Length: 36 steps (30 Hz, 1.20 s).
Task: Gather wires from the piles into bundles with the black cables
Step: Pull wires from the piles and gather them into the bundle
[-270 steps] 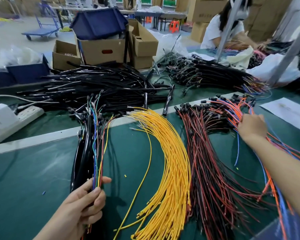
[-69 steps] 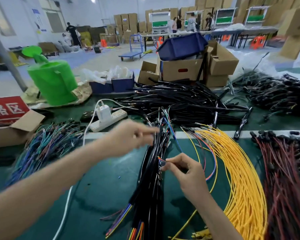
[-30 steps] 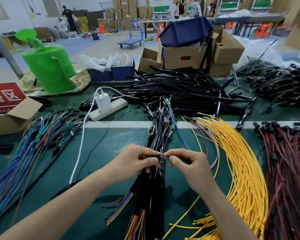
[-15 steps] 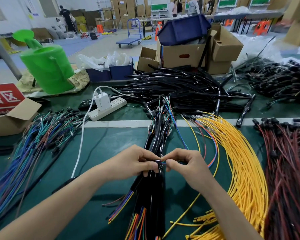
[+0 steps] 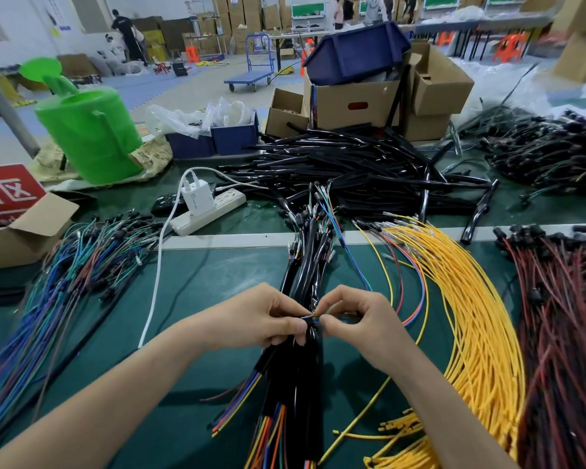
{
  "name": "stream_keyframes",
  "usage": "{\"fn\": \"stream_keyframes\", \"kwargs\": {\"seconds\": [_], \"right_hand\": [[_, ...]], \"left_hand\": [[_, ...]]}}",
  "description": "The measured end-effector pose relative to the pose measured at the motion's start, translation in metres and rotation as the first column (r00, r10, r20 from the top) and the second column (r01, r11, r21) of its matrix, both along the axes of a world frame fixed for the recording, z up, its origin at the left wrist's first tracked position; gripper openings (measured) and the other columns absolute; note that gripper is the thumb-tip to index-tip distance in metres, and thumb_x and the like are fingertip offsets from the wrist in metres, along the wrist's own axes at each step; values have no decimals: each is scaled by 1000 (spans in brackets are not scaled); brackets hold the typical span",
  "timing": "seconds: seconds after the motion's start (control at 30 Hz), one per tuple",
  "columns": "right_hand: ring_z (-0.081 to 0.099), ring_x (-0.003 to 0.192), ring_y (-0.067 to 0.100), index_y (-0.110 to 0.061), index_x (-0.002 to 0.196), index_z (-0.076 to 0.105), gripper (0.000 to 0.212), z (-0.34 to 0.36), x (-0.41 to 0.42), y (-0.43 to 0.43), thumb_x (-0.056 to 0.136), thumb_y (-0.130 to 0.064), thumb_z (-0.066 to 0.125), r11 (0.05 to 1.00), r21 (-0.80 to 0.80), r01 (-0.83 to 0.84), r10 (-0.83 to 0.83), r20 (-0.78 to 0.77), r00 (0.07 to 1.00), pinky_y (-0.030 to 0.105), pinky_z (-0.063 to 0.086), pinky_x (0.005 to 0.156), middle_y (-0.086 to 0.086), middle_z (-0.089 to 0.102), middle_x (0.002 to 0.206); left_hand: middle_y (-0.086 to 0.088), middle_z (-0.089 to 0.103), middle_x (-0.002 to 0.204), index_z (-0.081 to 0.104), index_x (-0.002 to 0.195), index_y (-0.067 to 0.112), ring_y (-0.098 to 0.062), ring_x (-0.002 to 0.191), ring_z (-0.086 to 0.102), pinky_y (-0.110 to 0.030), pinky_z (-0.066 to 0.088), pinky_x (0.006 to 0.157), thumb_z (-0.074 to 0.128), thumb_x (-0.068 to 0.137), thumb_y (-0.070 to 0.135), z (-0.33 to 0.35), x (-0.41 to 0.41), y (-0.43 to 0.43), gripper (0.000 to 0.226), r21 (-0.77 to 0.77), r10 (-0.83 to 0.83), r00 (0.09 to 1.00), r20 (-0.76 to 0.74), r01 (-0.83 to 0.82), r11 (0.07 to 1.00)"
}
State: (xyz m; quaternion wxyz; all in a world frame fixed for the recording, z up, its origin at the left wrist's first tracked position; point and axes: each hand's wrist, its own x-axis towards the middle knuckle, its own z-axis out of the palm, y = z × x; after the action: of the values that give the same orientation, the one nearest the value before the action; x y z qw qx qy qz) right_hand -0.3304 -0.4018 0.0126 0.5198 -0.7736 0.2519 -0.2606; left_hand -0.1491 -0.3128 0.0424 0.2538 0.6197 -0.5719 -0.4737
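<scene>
**Wires Being Gathered at a Black Cable: Task Partly Done**

The left hand (image 5: pixel 261 316) is pinched on a black cable (image 5: pixel 308 322) at table centre. The right hand (image 5: pixel 359 319) is pinched on coloured wires (image 5: pixel 422 292) at its end. Finished bundles (image 5: pixel 295 374) are seen beneath. Yellow wires (image 5: pixel 471 316), red wires (image 5: pixel 562 316) and loose black cables (image 5: pixel 352 170) are left in large piles, so much work is judged undone.

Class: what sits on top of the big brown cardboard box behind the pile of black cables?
A dark blue plastic bin lies upturned and tilted over the brown cardboard box, covering most of its opening. Whatever the box holds is hidden beneath the bin.
</scene>
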Motion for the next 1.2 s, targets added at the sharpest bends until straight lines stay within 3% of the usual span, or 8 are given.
{"fn": "stream_keyframes", "kwargs": {"seconds": [0.13, 0.33, 0.53, 0.67, 0.87, 0.93, 1.07, 1.2], "right_hand": [[65, 68, 13, -27, 73, 67, 18, -2, -1, 0, 76, -11, 72, 995, -97, 29, -34, -56, 998, 41, 53, 76, -2, 69, 68], [64, 69, 9, -27, 74, 66, 11, 0, -1, 2, 74, -17, 71, 989, -145, 21, -30, -57, 998, 45, 52, 77, -7, 67, 66], [53, 64, 5, -26, 77, 58, 10, -1, 1, 5, 82, -17, 57, 977, -212, 8, -20, -57, 998, 34, 46, 67, -16, 58, 67], [47, 63, 4, -29, 80, 48, 16, 1, 3, 7, 77, -16, 40, 972, -228, 49, -51, -3, 999, 17, 32, 59, -21, 53, 72], [53, 65, 12, -24, 81, 47, 13, -1, 5, 10, 86, -16, 40, 988, -140, -59, 63, 23, 998, 32, 44, 65, -5, 55, 65], [50, 65, 11, -19, 82, 50, 13, 0, 2, 7, 89, -19, 38, 994, -98, -54, 59, 52, 997, 28, 41, 64, -5, 53, 65], [45, 51, 17, -26, 84, 50, 19, -5, -2, -1, 99, -24, 38, 965, -262, 24, -42, -66, 997, 34, 35, 56, 6, 47, 54], [42, 48, 16, -21, 103, 48, 17, -7, 7, 3, 99, -24, 32, 822, -569, 9, -151, -203, 967, 32, 28, 55, -7, 38, 47]], "left_hand": [[7, 67, 77, 72, 96, 25, -4, 53, 44, -14, 36, 47, 54, 95, 14, 0, -4, 1, 21, 19, 4, 1000, 10, -4, 1000], [7, 68, 76, 72, 99, 20, -4, 52, 45, -14, 37, 46, 54, 96, 14, -1, -8, 3, 19, 5, 57, 998, -20, -57, 998], [13, 64, 60, 69, 79, 26, 0, 47, 43, -12, 35, 44, 52, 97, 15, 2, -16, 2, 27, 21, 23, 1000, 10, -23, 1000], [7, 67, 65, 68, 84, 21, -4, 46, 45, -14, 37, 42, 51, 97, 16, 3, -22, -1, 22, -2, 11, 999, 31, -11, 1000], [7, 59, 59, 66, 81, 14, -3, 41, 43, -14, 35, 40, 49, 98, 15, 2, -24, -3, 24, -33, 12, 1000, 12, -11, 999], [6, 58, 58, 66, 81, 13, -3, 41, 42, -13, 34, 39, 49, 98, 16, 2, -22, -2, 24, -28, 18, 1000, -1, -18, 999], [6, 57, 57, 67, 82, 12, -4, 41, 40, -14, 33, 39, 50, 98, 15, 2, -19, 1, 24, -27, 41, 997, -69, -43, 999], [5, 58, 59, 67, 82, 14, -4, 43, 41, -14, 35, 41, 50, 97, 16, 4, -22, 2, 23, -8, 7, 999, -39, -7, 1000]]}}
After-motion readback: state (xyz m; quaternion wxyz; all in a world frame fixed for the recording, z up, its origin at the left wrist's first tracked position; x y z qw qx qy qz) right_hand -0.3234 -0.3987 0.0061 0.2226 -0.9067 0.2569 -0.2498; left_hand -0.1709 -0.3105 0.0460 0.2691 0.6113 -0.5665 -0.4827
